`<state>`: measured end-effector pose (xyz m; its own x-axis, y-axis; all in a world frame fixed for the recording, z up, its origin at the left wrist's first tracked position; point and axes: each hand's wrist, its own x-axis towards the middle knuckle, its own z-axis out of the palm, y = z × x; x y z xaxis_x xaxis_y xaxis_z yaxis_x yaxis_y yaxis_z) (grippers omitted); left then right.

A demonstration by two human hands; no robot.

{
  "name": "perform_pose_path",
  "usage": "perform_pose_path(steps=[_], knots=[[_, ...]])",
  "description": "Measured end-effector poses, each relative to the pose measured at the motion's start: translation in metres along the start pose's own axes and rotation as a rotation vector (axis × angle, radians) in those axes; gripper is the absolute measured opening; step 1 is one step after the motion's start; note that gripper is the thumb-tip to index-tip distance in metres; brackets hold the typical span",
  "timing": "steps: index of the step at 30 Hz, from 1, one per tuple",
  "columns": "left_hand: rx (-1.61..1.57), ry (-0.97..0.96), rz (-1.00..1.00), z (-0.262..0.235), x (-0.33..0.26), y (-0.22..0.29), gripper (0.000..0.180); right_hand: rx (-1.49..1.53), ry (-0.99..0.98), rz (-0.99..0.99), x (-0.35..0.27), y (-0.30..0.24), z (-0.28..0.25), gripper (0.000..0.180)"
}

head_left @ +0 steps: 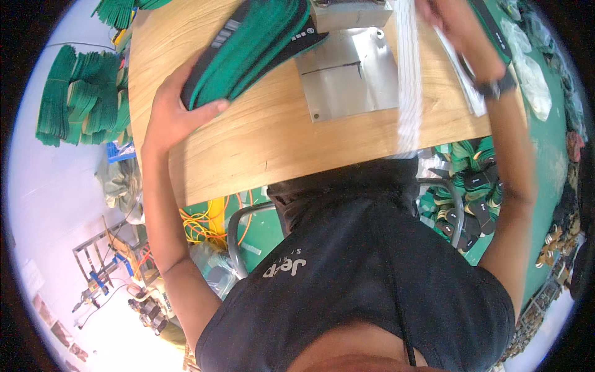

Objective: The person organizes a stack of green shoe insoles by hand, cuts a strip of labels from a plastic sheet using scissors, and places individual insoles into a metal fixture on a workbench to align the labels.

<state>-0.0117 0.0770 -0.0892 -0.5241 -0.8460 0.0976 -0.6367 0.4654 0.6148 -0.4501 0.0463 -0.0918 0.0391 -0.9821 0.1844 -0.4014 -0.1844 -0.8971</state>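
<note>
My left hand (176, 105) is closed around the heel end of a stack of green insoles (245, 56) with black undersides, thumb on the near side, fingers partly hidden. The stack lies slanted over the wooden table (248, 149). To its right sits a metal plate (350, 77) with dark line marks, below a metal block (351, 13). My right hand (452, 28), with a dark band on its wrist, is smeared by motion at the top right, so its fingers cannot be read. A blurred white strip (409, 80) runs beside it and over the table's near edge.
More green insoles (80, 96) are stacked at the left. Below the table on the right lies a pile of green and black insoles (471, 186). Orange and yellow hoses (201, 226) lie on the green floor. A clear plastic bag (527, 74) is beyond the table's right edge.
</note>
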Motion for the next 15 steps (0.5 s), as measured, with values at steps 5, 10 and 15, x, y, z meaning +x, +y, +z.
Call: perform_pose_path(steps=[5, 10, 15], knots=[[-0.255, -0.325, -0.143, -0.030, 0.022, -0.005, 0.081, 0.210, 0.340, 0.130, 0.073, -0.027, -0.043, 0.022], [-0.196, -0.495, -0.333, -0.032, 0.033, -0.017, 0.082, -0.026, 0.421, -0.292, -0.011, -0.038, -0.022, 0.020], [0.101, -0.180, -0.161, -0.024, 0.014, 0.000, 0.080, -0.349, -0.131, -0.466, -0.124, -0.077, 0.066, 0.017]])
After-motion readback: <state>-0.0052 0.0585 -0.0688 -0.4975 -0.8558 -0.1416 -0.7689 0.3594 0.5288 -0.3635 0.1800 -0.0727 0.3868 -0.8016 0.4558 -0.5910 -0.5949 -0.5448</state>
